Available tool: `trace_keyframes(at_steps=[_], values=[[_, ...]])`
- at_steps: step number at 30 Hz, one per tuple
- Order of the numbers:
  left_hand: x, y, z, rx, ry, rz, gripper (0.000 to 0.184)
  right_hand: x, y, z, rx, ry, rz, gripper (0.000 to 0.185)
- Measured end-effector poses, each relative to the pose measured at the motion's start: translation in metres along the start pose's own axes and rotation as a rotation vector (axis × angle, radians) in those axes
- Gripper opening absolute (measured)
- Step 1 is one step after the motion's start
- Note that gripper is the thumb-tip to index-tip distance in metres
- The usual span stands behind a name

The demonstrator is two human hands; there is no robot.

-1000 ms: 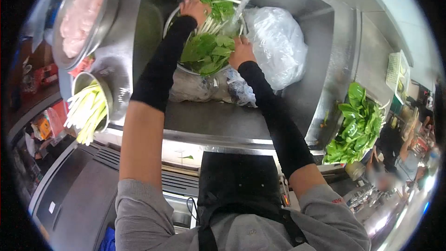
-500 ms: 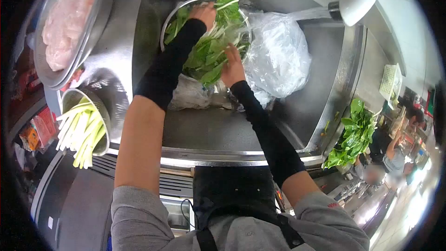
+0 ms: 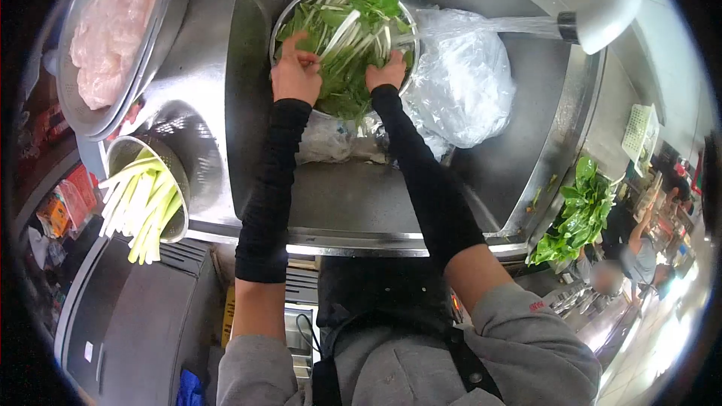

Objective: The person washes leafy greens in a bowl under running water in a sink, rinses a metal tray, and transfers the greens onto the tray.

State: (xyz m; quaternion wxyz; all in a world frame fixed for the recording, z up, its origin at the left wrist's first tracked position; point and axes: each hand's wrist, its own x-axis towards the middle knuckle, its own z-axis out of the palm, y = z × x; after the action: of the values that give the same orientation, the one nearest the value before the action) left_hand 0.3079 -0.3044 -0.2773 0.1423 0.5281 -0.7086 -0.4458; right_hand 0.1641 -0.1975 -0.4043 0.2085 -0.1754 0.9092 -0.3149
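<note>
Long-stemmed leafy greens [image 3: 346, 68] fill a round metal bowl [image 3: 272, 49] in the sink. Over the bowl's left side is my left hand [image 3: 296, 75], its fingers apart and touching the greens. My right hand [image 3: 386, 73] is closed on greens at the bowl's right side, its fingertips hidden among the leaves. Water [image 3: 496, 25] streams leftward from the white faucet [image 3: 602, 11] to the bowl. Clear plastic bags [image 3: 470, 79] lie beside and below the bowl.
A colander of pale raw meat [image 3: 116, 30] stands at upper left. Below it, a tilted strainer [image 3: 179, 195] holds cut pale-green stalks [image 3: 143, 207]. More leafy greens [image 3: 575, 214] lie on the right sink edge [image 3: 553, 158], near a pale basket [image 3: 639, 135]. People [image 3: 639, 248] are in the right background.
My left hand has drawn back from the far side of the bowl toward its near left. My right hand has moved slightly up and right. The greens are turned over, showing more white stems.
</note>
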Motion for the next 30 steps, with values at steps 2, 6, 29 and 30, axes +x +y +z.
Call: trace_keyframes(at_steps=[2,6,29,30], values=[[0.0,0.0,-0.012,0.117,0.015,0.146,0.03,-0.008,-0.015,-0.018,0.048,0.031,-0.003,0.046],[0.015,-0.003,-0.005,0.204,0.004,0.442,0.026,-0.017,-0.026,-0.03,0.198,0.043,-0.079,0.047],[0.023,0.015,0.053,0.292,-0.494,-0.129,0.075,-0.016,-0.057,-0.065,0.178,-0.137,0.001,0.034],[0.019,0.018,0.053,0.275,-0.435,-0.093,0.069,-0.018,-0.061,-0.069,0.171,-0.106,-0.015,0.035]])
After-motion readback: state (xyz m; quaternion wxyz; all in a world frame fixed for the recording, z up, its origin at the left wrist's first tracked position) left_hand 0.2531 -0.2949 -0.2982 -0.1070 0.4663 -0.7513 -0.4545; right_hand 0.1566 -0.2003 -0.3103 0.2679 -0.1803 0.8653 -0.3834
